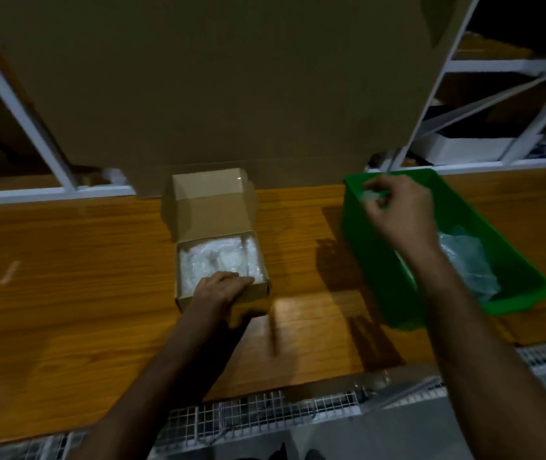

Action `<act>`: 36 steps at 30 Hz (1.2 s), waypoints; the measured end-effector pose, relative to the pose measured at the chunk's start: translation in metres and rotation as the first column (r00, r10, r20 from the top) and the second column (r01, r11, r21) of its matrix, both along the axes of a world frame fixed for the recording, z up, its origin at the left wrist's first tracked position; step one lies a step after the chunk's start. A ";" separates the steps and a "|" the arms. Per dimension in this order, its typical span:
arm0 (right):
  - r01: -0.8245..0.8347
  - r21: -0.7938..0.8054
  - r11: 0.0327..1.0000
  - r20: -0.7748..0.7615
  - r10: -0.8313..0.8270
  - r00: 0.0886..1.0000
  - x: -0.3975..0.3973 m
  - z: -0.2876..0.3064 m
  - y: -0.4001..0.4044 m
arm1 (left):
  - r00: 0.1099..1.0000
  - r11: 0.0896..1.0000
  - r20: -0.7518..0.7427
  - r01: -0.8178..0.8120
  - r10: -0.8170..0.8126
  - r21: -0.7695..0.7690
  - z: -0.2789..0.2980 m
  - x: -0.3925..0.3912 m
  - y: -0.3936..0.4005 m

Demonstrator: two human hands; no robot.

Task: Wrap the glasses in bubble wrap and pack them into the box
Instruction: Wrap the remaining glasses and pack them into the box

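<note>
Desk surface: a glossy orange-brown wood-grain desk with a smooth laminate sheen that catches pale reflections; it runs left to right across the view.
Shelving: a white metal shelving frame stands behind the desk, its bars square in section and slanting in the wide lens.
Backdrop: a large flat sheet of plain brown cardboard, matt and creased, rises behind the middle of the desk.
Box: a small brown corrugated cardboard box, rectangular, sits on the desk at centre; its hinged lid stands open at the far side, so the box's long axis runs away from the person.
Box contents: crinkled, translucent white bubble wrap fills the box; whether glasses lie inside it cannot be told.
Left hand: the left hand rests on the box's near rim, fingers laid fairly straight over the edge and thumb down the front wall.
Bin: a green rectangular plastic bin, smooth-walled with a rolled rim, sits on the desk right of the box and well apart from it, its long axis angled from far-left to near-right.
Right hand: the right hand hovers over the bin's far end, fingers curled and pinching a small piece of clear bubble wrap.
Bin contents: a loose, wrinkled heap of clear bubble wrap lies at the bin's near end.
Near edge: a white wire mesh panel runs below the desk's front edge.
</note>
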State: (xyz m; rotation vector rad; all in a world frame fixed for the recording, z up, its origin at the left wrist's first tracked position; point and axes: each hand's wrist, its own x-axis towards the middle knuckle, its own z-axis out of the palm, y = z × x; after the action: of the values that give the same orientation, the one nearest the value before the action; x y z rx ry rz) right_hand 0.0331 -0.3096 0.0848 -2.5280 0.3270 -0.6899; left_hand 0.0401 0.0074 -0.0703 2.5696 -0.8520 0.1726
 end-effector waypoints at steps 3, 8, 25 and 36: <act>0.224 -0.012 0.975 -0.347 -0.214 0.913 0.017 -0.009 -0.067 | 0.999 0.999 0.015 0.032 -0.032 0.038 0.001 0.014 -0.001; 0.202 -0.143 0.969 -0.741 -0.240 0.627 0.017 -0.052 -0.122 | 0.998 0.993 -0.035 -0.043 0.047 0.110 0.007 0.012 -0.008; 0.067 -0.042 0.997 -0.685 -0.077 0.724 0.015 -0.068 -0.130 | 0.989 0.982 -0.138 -0.070 0.046 -0.177 0.002 0.001 -0.034; 0.015 0.623 0.782 0.223 -0.197 0.955 -0.020 -0.010 -0.088 | 0.983 0.916 -0.163 -0.142 0.086 -0.375 0.025 -0.008 -0.047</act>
State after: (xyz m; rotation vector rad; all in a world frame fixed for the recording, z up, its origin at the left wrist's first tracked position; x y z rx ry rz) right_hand 0.0133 -0.3973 0.0744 -1.7701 0.5061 -0.8114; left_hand 0.0324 -0.0393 -0.0449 2.2285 -0.5497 0.1684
